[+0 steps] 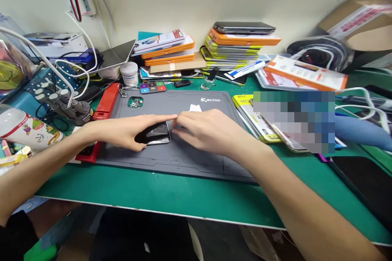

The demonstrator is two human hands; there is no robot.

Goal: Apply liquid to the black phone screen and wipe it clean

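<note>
A black smartphone [157, 133] with a shiny silver edge lies on the grey work mat [199, 167]. My left hand [122, 130] spans it, thumb at the near edge and fingers along the far edge, holding it there. Its index finger stretches right and meets my right hand [203, 130]. The fingers of my right hand are bent and drawn together just off the phone's right end. Whatever they pinch, if anything, is hidden. Behind this hand a small white piece [195, 108] lies on the mat.
A red holder [105, 108] and a pot of screwdrivers [72, 108] stand left. Stacked boxes [167, 51] line the wall. Yellow battery packs [245, 108] and a blurred-out area with a blue sleeve [364, 128] are right. A black pad [364, 187] lies near the front right edge.
</note>
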